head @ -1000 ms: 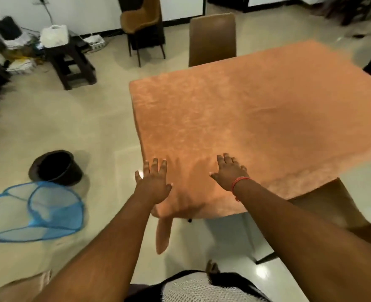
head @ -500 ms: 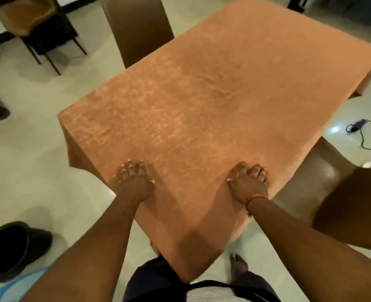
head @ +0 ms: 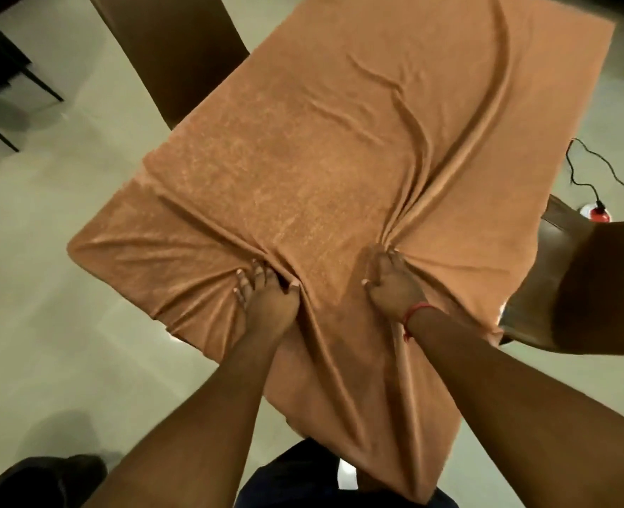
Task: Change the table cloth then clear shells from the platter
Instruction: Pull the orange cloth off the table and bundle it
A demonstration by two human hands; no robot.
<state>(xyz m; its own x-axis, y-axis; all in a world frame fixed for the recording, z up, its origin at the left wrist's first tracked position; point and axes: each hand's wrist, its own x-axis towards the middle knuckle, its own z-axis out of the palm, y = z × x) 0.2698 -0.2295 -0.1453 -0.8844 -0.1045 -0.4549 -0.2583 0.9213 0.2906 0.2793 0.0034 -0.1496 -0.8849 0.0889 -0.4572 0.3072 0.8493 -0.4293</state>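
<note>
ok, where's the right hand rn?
Head view, lower centre-right: the right hand grips a bunch of the orange tablecloth near the table's near edge, beside the left hand.

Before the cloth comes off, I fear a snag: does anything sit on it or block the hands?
Nothing visible: both hands, left and right, already grip the bare orange cloth. Chairs only flank it.

My fingers (head: 246, 286) bunch the cloth (head: 303, 159) on the bench, and from there to twelve o'clock only its ridged folds cross my reach. A brown chair back (head: 171, 56) stands against the edge at eleven o'clock. Another chair (head: 578, 284) crowds the corner at three o'clock. Open floor (head: 46, 251) lies at nine o'clock.
</note>
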